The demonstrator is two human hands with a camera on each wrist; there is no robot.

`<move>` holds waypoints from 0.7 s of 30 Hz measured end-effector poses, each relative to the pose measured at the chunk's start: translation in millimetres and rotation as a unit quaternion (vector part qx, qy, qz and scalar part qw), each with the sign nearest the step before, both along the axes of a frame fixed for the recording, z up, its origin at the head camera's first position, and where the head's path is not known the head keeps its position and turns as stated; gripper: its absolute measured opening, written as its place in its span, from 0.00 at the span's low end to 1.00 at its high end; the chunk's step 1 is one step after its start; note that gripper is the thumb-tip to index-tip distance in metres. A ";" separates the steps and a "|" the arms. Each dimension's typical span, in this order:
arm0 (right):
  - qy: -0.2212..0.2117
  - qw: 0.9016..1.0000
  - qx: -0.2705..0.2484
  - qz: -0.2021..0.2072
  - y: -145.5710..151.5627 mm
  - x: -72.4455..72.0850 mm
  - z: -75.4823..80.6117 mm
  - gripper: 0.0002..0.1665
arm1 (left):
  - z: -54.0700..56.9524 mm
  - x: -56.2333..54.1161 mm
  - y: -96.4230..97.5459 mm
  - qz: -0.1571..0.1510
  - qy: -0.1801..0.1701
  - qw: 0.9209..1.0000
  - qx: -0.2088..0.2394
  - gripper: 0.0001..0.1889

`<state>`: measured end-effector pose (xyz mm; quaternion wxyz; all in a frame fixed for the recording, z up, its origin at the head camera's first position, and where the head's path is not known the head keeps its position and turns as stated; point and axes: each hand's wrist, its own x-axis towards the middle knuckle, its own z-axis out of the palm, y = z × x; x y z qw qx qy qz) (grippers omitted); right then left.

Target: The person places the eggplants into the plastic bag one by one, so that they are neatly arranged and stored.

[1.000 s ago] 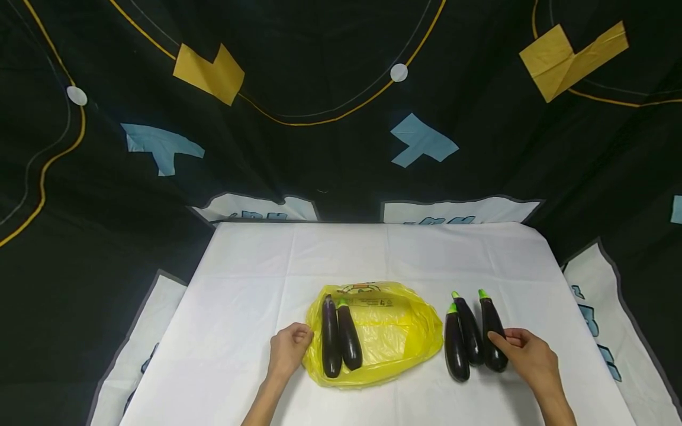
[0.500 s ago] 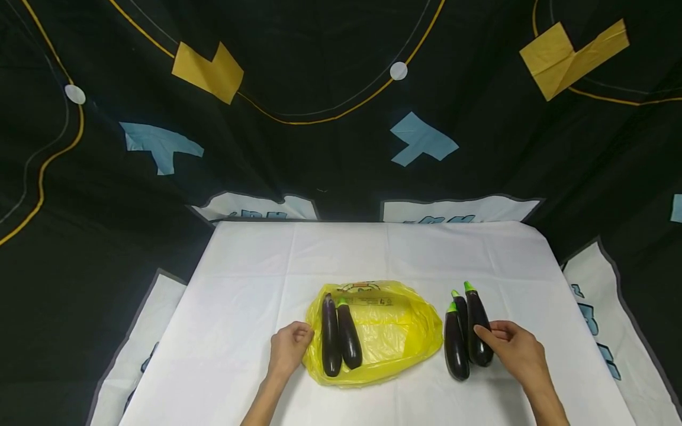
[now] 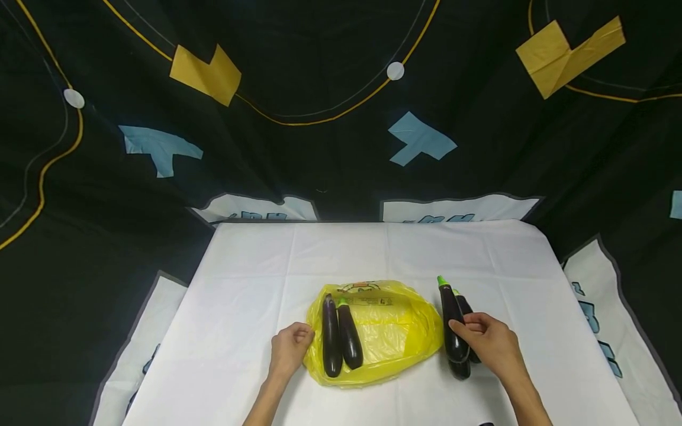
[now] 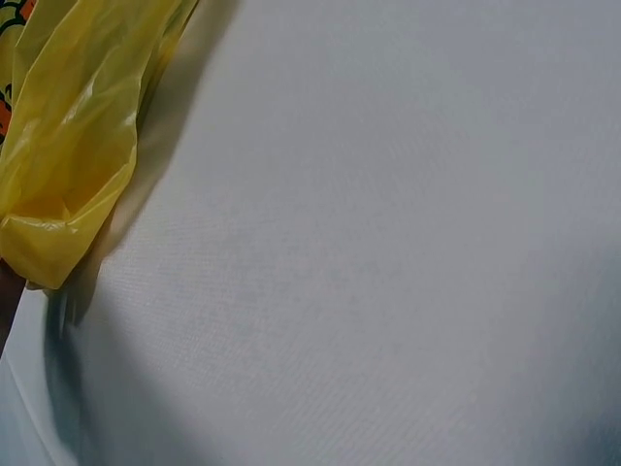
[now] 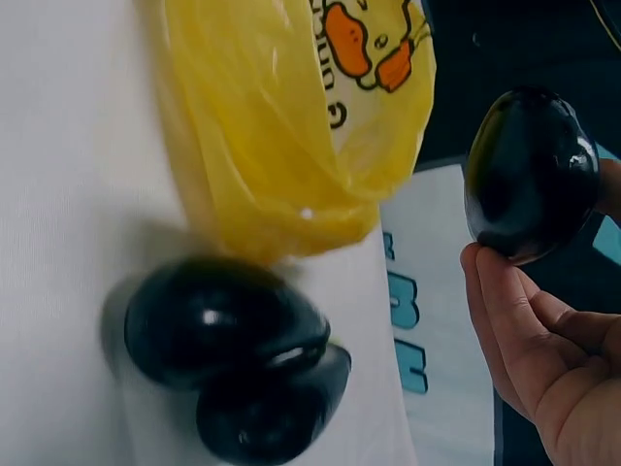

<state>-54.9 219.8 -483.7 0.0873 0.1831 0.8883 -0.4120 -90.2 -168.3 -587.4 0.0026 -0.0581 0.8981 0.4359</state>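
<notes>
A yellow plastic bag [image 3: 391, 337] lies spread on the table, its rim pinched at the left by my left hand [image 3: 290, 350]. Two dark purple eggplants [image 3: 331, 337] lie side by side on its left part. My right hand [image 3: 492, 343] grips another eggplant [image 3: 452, 319] between thumb and fingers, raised above the table. In the head view it overlaps two more eggplants [image 3: 463, 305] just right of the bag. The right wrist view shows the held eggplant [image 5: 532, 175] end-on, apart from the two lying eggplants [image 5: 223, 320]. Only the bag's edge [image 4: 78, 146] shows in the left wrist view.
A white cloth covers the table [image 3: 234, 278]. Behind it hangs a black curtain [image 3: 319, 165] with yellow and blue patches. A small dark thing [image 3: 486, 423] peeks in at the bottom edge of the head view.
My right hand has lifted the rightmost eggplant and carried it left, over the other two beside the bag. My left hand has stayed at the bag's rim.
</notes>
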 end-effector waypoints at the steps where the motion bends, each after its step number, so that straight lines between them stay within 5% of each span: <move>1: 0.001 1.000 -0.002 0.000 -2.9 -0.2 -0.3 0.44 | 0.0 0.1 0.2 0.001 0.001 1.000 0.000 0.03; 21: 0.021 0.998 -0.034 0.044 -68.4 -4.3 -3.9 0.30 | -1.1 -0.3 1.3 0.004 0.000 1.000 0.004 0.03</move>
